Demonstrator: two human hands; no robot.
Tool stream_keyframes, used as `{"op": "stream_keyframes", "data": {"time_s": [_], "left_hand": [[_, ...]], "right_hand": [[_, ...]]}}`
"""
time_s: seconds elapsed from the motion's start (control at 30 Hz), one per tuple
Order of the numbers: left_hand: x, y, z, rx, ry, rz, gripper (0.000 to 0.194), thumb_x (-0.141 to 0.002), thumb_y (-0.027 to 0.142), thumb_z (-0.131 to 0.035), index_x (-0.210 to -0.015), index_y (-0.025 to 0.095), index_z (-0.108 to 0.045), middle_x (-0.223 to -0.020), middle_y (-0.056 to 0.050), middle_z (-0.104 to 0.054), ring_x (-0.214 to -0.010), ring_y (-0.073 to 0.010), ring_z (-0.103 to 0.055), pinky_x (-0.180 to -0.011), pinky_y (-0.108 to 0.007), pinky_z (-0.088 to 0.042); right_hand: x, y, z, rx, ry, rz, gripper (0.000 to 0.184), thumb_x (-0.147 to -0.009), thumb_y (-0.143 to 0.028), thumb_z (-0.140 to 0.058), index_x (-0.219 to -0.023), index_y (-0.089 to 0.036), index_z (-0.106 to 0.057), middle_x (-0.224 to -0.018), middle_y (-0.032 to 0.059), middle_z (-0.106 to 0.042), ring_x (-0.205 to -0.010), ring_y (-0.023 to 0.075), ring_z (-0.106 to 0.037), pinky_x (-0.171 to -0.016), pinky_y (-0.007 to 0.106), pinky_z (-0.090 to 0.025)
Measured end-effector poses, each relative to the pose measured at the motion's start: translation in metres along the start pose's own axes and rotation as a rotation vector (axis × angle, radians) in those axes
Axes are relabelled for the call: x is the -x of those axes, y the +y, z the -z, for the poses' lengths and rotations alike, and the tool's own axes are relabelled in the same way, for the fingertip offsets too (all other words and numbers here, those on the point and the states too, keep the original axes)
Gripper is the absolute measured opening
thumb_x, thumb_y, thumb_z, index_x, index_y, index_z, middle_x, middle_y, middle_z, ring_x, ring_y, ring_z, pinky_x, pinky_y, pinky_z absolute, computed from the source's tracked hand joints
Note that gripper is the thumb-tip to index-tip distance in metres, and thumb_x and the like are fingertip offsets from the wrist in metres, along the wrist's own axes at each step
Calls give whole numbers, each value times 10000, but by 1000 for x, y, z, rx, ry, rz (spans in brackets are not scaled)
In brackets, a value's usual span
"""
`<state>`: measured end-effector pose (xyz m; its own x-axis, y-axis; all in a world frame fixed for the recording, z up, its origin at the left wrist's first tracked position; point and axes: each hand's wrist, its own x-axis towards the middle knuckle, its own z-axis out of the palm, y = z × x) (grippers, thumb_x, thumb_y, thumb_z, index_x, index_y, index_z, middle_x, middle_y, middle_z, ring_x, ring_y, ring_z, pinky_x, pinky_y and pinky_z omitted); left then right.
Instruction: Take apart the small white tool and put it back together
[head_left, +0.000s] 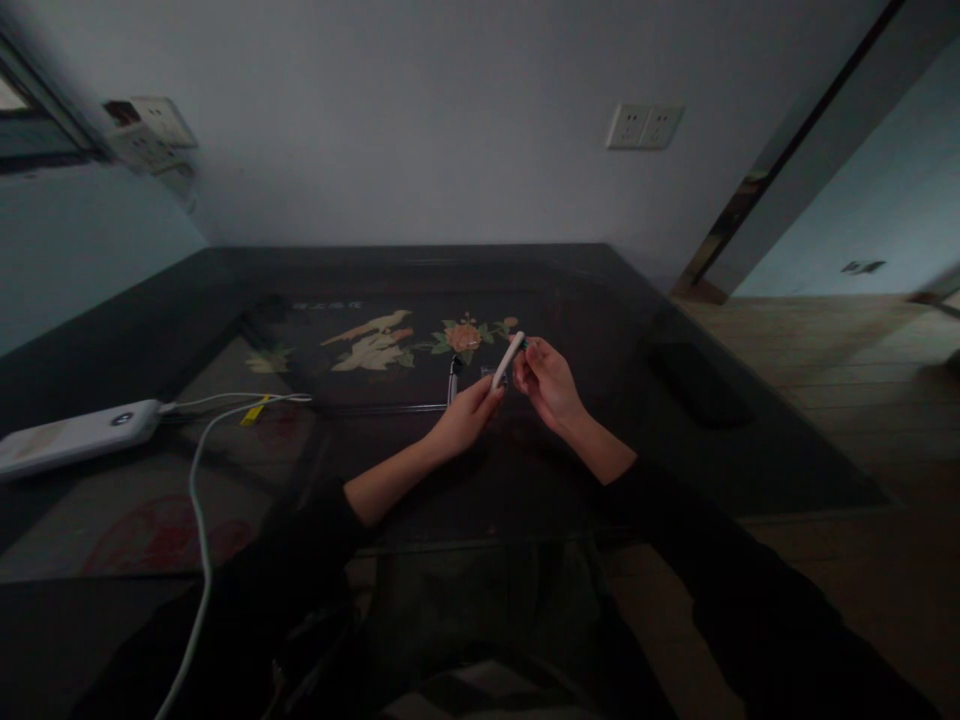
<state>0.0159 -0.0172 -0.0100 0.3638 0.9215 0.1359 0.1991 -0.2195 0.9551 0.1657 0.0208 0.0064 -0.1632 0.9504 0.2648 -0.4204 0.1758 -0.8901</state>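
My left hand [469,413] is closed round the lower part of a slender white rod [508,360], which tilts up and to the right above the table. Close to the rod's upper end, my right hand [549,380] has its fingers pinched together. A small greenish bit shows at those fingertips, too small to name. Behind my left hand is a thin dark and silvery cylinder [454,378]. A small clear or shiny piece [489,374] lies beside the rod, partly hidden by my fingers.
The dark glossy table [420,480] bears a bird and flower picture. At left lies a white power strip or power bank [82,437] with a white cable [196,500] running to the front. A flat black object [699,384] lies at right. Wall sockets [645,127] are behind.
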Motion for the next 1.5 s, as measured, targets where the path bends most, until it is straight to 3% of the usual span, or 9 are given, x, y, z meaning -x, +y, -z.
{"op": "stream_keyframes", "data": {"time_s": [0.27, 0.67, 0.9, 1.5], "left_hand": [[0, 1, 0, -17, -63, -43, 287, -943, 456, -417, -899, 177, -469, -635, 52, -407, -526, -89, -381, -493, -212, -319], [-8, -3, 7, -115, 51, -24, 236, -952, 366, -411, -798, 190, -437, -647, 39, -423, -559, -102, -394, -512, -214, -309], [-8, -2, 8, -105, 82, -2, 229, -948, 367, -413, -805, 190, -441, -628, 50, -404, -543, -98, -380, -513, -216, -304], [-2, -1, 0, 49, -100, -39, 325, -931, 498, -432, -847, 183, -435, -625, 60, -397, -489, -73, -352, -456, -206, -294]], "right_hand": [[1, -1, -1, -1, -3, -1, 477, -723, -643, -703, -917, -214, -624, -527, -77, -466, -441, 72, -369, -431, 259, -254], [0, 1, 2, 27, -27, 9, 443, -742, -637, -691, -772, -227, -524, -518, -75, -466, -418, 65, -336, -417, 256, -219], [-1, 1, 3, 7, -35, 5, 442, -727, -624, -712, -793, -229, -524, -519, -74, -479, -421, 66, -336, -415, 253, -218], [0, 2, 3, -32, 20, -16, 490, -697, -605, -750, -964, -203, -673, -535, -68, -461, -469, 72, -348, -451, 253, -253]]}}
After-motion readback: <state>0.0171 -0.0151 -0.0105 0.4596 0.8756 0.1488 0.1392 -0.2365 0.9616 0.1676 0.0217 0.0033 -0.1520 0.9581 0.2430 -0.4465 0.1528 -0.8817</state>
